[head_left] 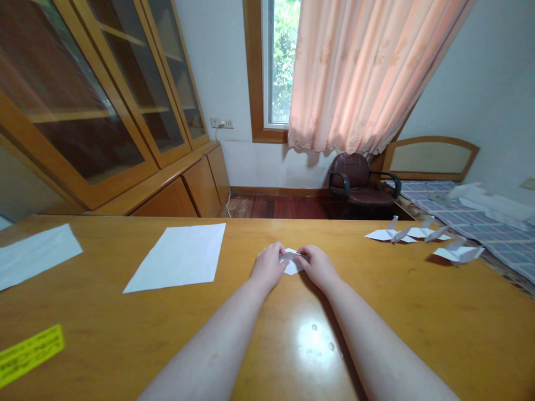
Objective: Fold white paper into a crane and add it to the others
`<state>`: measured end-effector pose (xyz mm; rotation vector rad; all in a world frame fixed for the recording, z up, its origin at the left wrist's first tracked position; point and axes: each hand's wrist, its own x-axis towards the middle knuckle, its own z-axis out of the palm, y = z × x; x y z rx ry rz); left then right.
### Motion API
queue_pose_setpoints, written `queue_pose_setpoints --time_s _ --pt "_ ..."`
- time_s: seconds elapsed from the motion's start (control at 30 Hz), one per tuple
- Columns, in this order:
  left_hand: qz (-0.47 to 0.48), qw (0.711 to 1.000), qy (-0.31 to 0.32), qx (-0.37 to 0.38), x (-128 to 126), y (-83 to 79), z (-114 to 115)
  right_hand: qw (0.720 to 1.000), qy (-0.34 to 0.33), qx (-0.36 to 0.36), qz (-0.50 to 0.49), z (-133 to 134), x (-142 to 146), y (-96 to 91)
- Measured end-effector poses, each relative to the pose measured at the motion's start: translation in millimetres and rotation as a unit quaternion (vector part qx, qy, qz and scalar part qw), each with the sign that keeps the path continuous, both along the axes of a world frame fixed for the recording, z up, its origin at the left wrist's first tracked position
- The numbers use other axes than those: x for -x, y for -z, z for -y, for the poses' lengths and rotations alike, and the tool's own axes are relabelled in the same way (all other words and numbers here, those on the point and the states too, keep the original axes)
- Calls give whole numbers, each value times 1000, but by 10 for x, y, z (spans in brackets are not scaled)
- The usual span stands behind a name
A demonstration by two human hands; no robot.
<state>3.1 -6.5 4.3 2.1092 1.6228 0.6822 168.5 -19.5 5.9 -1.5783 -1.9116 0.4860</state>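
Note:
A small folded piece of white paper [291, 262] lies on the wooden table [267, 334], a little beyond its middle. My left hand [270, 266] pinches the paper's left side with curled fingers. My right hand [318, 265] pinches its right side, fingertips meeting those of the left over the paper. Most of the folded paper is hidden under the fingers.
A flat white sheet [179, 256] lies left of the hands, another sheet [33, 253] at the far left edge. A yellow label [30, 352] sits at the near left. Folded paper cranes [403, 233] [457, 252] stand at the right. Beyond the table stand a chair [355, 181], a bed and cabinets.

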Motion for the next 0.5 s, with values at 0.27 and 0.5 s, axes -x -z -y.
queue_pose_setpoints --time_s 0.27,0.5 --pt "8 1000 0 7 -10 -13 10 1000 14 -14 -14 -11 -24 34" --pt "10 1000 11 0 4 21 -1 1000 7 -15 5 -31 -44 50"
